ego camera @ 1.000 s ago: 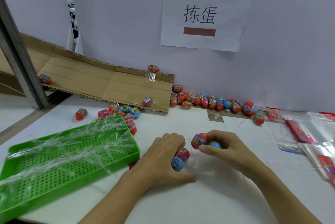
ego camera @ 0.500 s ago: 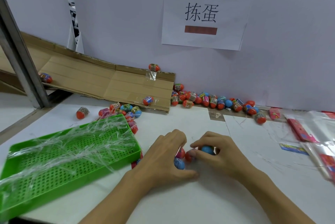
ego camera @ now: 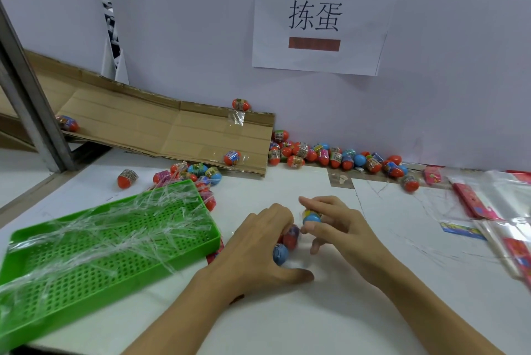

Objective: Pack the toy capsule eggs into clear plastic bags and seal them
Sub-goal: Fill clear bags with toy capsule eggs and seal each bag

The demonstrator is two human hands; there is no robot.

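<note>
Pinched between the thumb and fingers of the right hand [ego camera: 342, 228] is a blue-ended plastic capsule egg with a printed wrapper band [ego camera: 311, 216], lifted just above the white tabletop [ego camera: 316, 320]; that grip is curled round the egg, with the index finger stretched forward over its top. Just to its left, the left hand [ego camera: 258, 251] rests on the tabletop with its fingers curled over a small cluster of eggs: a red and blue capsule egg [ego camera: 291, 236] and a blue capsule egg [ego camera: 280, 252] show between the fingers and the thumb, which lies flat along the surface. How many eggs sit under the palm cannot be told.

A green perforated plastic tray [ego camera: 109, 257], draped with loose clear film, lies on the left part of the tabletop, tilted toward the camera. Beside its far corner sits a small heap of mixed red, blue and pink capsule eggs [ego camera: 198, 173], and one red egg [ego camera: 126, 179] lies apart from them to the left. A flattened brown cardboard sheet [ego camera: 161, 130] slopes down from the left toward the white wall, carrying a few scattered eggs. Where it ends, a long row of capsule eggs [ego camera: 336, 156] lies against the base of the wall. A white paper sign with black characters [ego camera: 319, 18] is stuck on the wall above. At the right edge lie clear plastic bags with red printed cards [ego camera: 505, 211].
</note>
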